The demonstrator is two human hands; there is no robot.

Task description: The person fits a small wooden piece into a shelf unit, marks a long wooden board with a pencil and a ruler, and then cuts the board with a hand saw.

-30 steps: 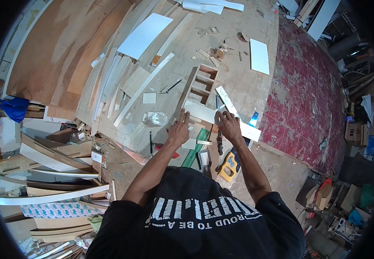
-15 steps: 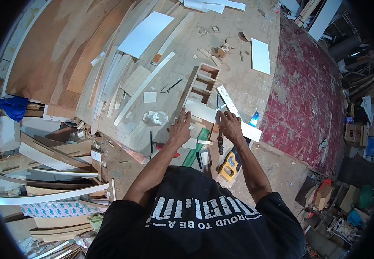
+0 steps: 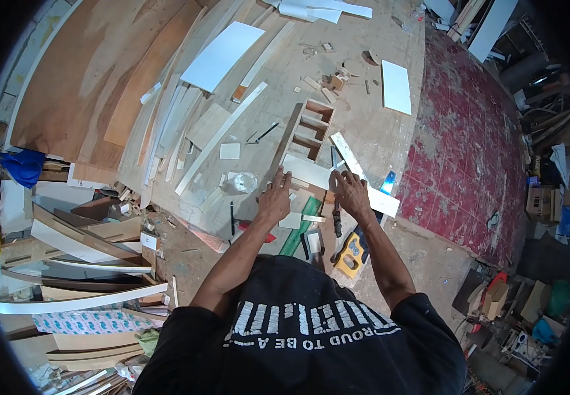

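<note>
A narrow wooden box with several open compartments (image 3: 313, 129) lies on the work surface in front of me. A white strip of board (image 3: 307, 172) crosses the box's near end. My left hand (image 3: 275, 195) grips the strip's left end, fingertips at its edge beside the box. On the right end, my right hand (image 3: 352, 195) is closed with bent fingers; its palm and thumb are partly hidden. Beyond that hand, a long pale strip (image 3: 348, 155) slants away, and a white piece (image 3: 383, 201) sits to its right.
Near my body lie a yellow-handled saw (image 3: 350, 255), a green strip (image 3: 300, 227) and a dark drill-bit-like tool (image 3: 337, 220). A clear container (image 3: 241, 182) stands left of my left hand. White panels (image 3: 397, 87) and long wooden strips (image 3: 222, 137) are spread farther out.
Almost nothing differs. Both hands stay on the white strip at the box's near end, and the whole view has shifted very slightly.
</note>
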